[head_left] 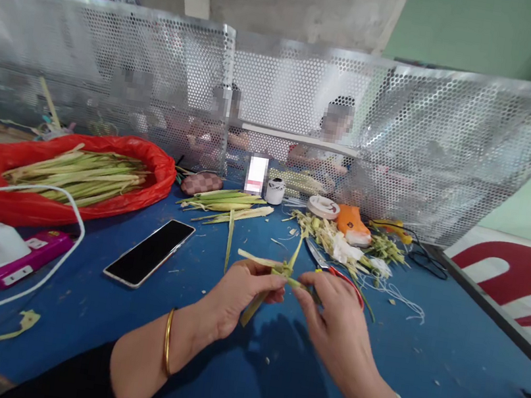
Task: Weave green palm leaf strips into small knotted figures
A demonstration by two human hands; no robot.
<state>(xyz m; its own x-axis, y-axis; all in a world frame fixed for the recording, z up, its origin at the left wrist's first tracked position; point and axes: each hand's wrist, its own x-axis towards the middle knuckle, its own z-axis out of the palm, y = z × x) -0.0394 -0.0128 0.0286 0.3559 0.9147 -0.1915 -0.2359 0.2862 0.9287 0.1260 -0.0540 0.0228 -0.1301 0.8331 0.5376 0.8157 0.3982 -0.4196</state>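
Observation:
Between finger and thumb, my left hand (244, 292) pinches a small knotted piece of green plant leaf strips (283, 269). Loose strip ends stick out of it to the left, upward and below. My right hand (336, 309) is closed on one strip at the right side of the same piece. Just behind the right hand lie scissors (347, 281) with red handles, partly hidden by the fingers. A single leaf strip (229, 240) lies on the blue table (228, 380) beyond my left hand, near a small pile of leaf strips (225, 203).
On the left are a red plastic bag (158, 166) full of leaf strips, a phone (150, 253) and a purple power strip (17, 258). Scraps (325, 234), a tape roll (323, 207) and an orange packet (352, 224) lie at back right. A perforated metal screen (301, 91) stands behind, people beyond.

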